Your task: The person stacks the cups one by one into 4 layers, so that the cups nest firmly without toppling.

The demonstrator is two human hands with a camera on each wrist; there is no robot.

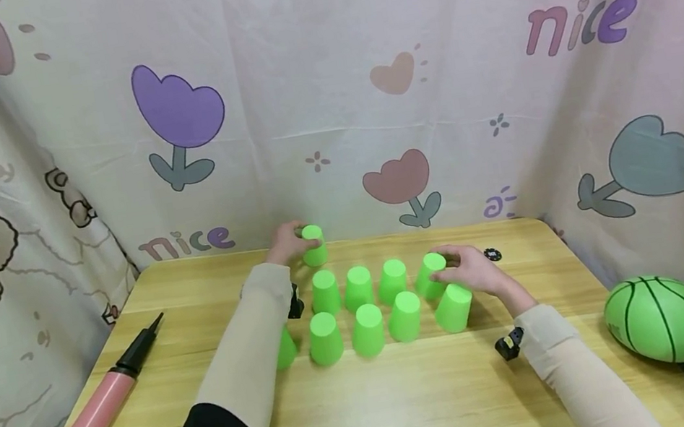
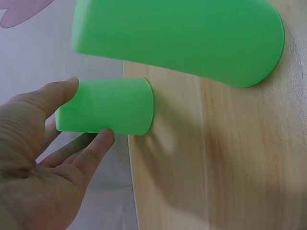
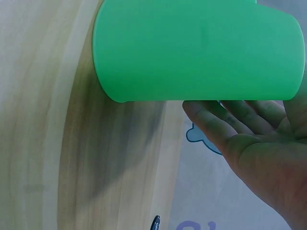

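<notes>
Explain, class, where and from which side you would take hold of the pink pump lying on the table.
Probably grip the pink pump round the middle of its barrel, coming from above. It lies flat and slanted near the left edge of the table, with bare wood on both sides, so fingers can close across the round barrel; the thin black handle end looks harder to hold.

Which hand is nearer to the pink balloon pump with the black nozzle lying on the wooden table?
Left. The left hand grips a green plastic cup at the table's back, on the pink balloon pump's side. The right hand holds another green cup farther away.
</notes>
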